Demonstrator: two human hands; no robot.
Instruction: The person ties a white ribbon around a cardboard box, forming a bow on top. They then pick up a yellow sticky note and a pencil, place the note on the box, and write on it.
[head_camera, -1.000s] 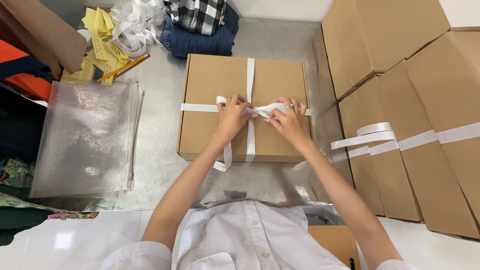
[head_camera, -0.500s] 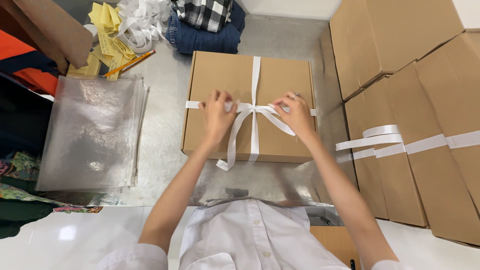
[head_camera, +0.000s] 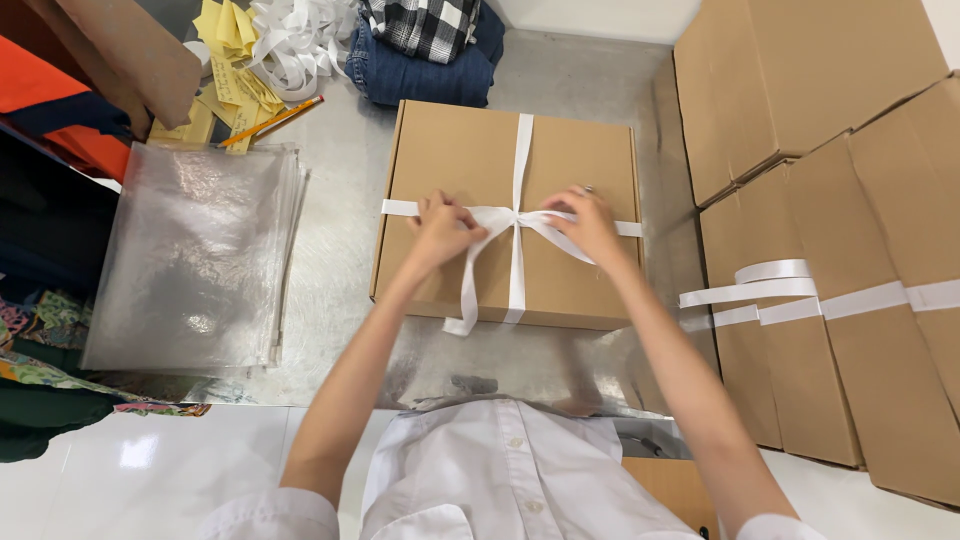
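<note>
A flat brown cardboard box (head_camera: 460, 160) lies on the metal table (head_camera: 340, 260), crossed by a white ribbon (head_camera: 520, 150) with a knot at its middle. My left hand (head_camera: 440, 228) pinches a ribbon loop left of the knot; a loose tail hangs down over the box's front edge. My right hand (head_camera: 590, 225) pinches the ribbon loop right of the knot. Both hands rest on the box lid.
A stack of clear plastic bags (head_camera: 190, 260) lies at the left. Yellow paper slips (head_camera: 235, 60), a pencil (head_camera: 270, 122), loose white ribbon (head_camera: 300, 40) and folded clothes (head_camera: 430, 45) sit at the back. Ribbon-tied brown boxes (head_camera: 830, 250) are stacked at the right.
My hands have drawn apart from the centre, pulling the ribbon loops outward, then settled closer to the knot. The box sits in the same place.
</note>
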